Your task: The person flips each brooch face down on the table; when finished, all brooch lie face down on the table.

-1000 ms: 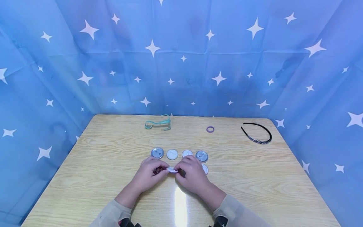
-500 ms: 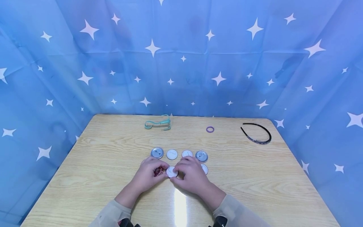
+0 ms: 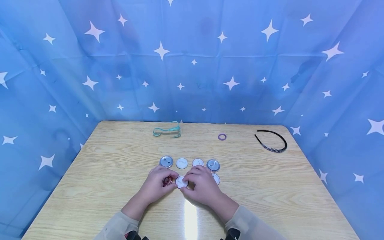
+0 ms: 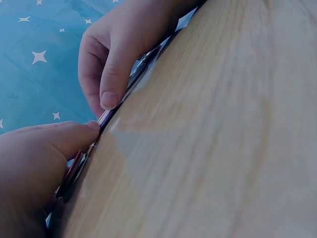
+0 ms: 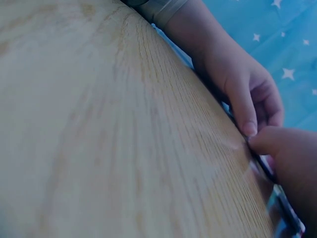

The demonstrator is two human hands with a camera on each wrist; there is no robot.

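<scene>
A white round pin-back badge (image 3: pixel 181 182) lies flat on the table between my two hands, its back facing up. My left hand (image 3: pixel 160 182) holds its left edge between thumb and index finger. My right hand (image 3: pixel 201 185) has thumb and fingers curled round the right edge. A dark red round badge (image 3: pixel 167 181) shows under the left hand's curve. Behind the hands are a silver-backed badge (image 3: pixel 166 162), a white-backed badge (image 3: pixel 182 163), another white-backed badge (image 3: pixel 198 162) and a second silver-backed badge (image 3: pixel 213 165). One more white-backed badge (image 3: pixel 216 178) is partly hidden by the right hand.
At the back of the wooden table (image 3: pixel 285 200) lie a teal looped strap-like object (image 3: pixel 168 130), a purple ring-shaped band (image 3: pixel 222 137) and a black headband (image 3: pixel 274 146). A blue star-patterned curtain (image 3: pixel 192 76) hangs round the table's back and sides.
The white badge was tilted nearly edge-on between the fingers and has come down flat, its back now showing. The right thumb has shifted toward its near edge; the left hand stayed nearly still.
</scene>
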